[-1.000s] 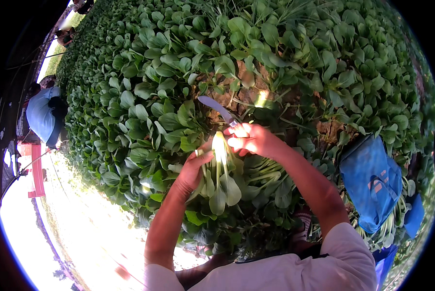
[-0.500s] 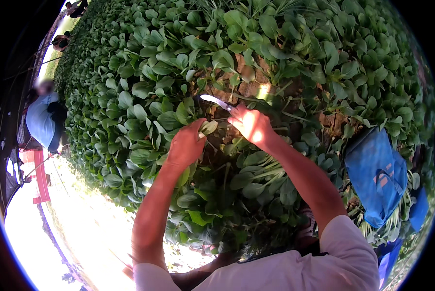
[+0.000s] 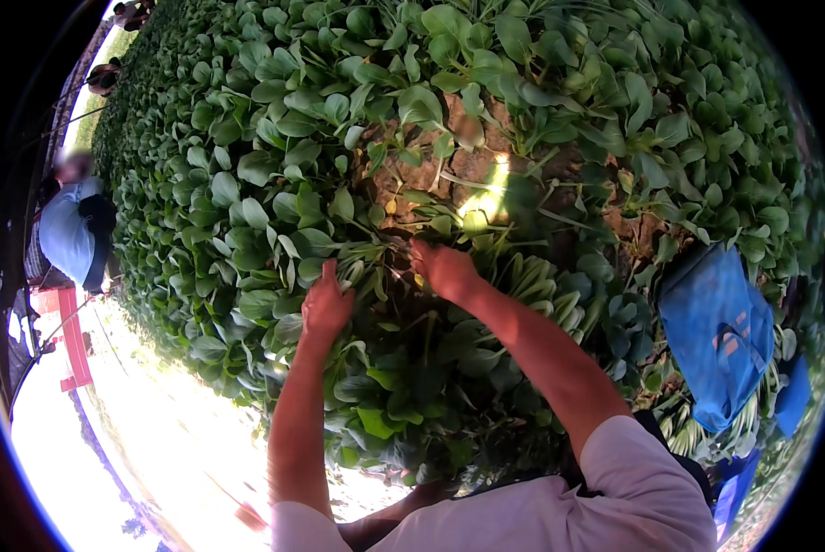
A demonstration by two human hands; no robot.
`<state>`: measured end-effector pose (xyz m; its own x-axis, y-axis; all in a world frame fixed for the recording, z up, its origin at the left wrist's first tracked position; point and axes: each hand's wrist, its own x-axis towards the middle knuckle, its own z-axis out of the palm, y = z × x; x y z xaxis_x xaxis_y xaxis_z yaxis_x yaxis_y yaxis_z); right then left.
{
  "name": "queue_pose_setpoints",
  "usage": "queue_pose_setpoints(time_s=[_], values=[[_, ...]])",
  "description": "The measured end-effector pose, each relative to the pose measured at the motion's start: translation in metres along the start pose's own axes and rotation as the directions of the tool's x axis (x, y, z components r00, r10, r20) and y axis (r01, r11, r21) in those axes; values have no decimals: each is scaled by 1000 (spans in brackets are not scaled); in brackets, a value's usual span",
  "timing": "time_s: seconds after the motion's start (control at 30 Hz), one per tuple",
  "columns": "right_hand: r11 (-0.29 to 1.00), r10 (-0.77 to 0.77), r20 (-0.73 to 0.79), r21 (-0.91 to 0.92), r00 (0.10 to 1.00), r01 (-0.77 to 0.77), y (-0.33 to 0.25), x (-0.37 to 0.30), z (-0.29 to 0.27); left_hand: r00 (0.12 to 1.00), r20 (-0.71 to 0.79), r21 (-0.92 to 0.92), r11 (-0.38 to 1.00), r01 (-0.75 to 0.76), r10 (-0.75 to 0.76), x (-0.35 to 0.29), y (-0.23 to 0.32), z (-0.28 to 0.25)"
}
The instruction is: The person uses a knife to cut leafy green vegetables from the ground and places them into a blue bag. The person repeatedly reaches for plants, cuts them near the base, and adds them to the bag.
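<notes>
Leafy green plants with pale stems grow densely around both hands. My left hand (image 3: pixel 327 305) is low among the leaves, its index finger stretched out and its thumb apart, beside a leafy plant (image 3: pixel 355 265); its other fingers are partly hidden. To its right, my right hand (image 3: pixel 446 272) is closed around the knife seen in the earlier frame. The blade now points left, low among the stems, and barely shows. Cut greens (image 3: pixel 546 293) with pale stems lie in a heap just right of my right hand.
Bare brown soil (image 3: pixel 412 179) shows beyond my hands, with loose leaves and a sunlit patch. A blue bag (image 3: pixel 721 336) lies at the right, near more greens. At the far left a person in a light blue top (image 3: pixel 68 235) is beside a red frame (image 3: pixel 74 340).
My left hand has moved down and left, and the pale leaf it held is no longer in it. My right hand has come lower and left, taking the knife blade down among the stems.
</notes>
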<state>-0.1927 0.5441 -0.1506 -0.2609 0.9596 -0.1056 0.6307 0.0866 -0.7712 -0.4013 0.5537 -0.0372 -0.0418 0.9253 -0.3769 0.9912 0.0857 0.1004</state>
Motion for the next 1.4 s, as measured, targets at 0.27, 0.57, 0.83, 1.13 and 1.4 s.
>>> queue_pose_setpoints(time_s=[0.27,0.57,0.83,1.13,1.4], values=[[978,-179,-177,75,968,195,11,0,7,991,-83,13,994,-109,109,-18,-7,17],[994,-67,92,97,993,58,16,1,-6,994,-110,-140,990,-26,11,-21,-19,30],[992,-80,112,107,991,68,27,0,-5,988,-151,-214,975,-61,28,-23,-22,34],[984,-22,73,177,997,8,15,1,0,988,-156,-343,938,-51,-3,-23,-28,41],[994,-9,52,107,999,4,4,-1,9,989,-106,-413,909,53,-106,-26,-27,37]])
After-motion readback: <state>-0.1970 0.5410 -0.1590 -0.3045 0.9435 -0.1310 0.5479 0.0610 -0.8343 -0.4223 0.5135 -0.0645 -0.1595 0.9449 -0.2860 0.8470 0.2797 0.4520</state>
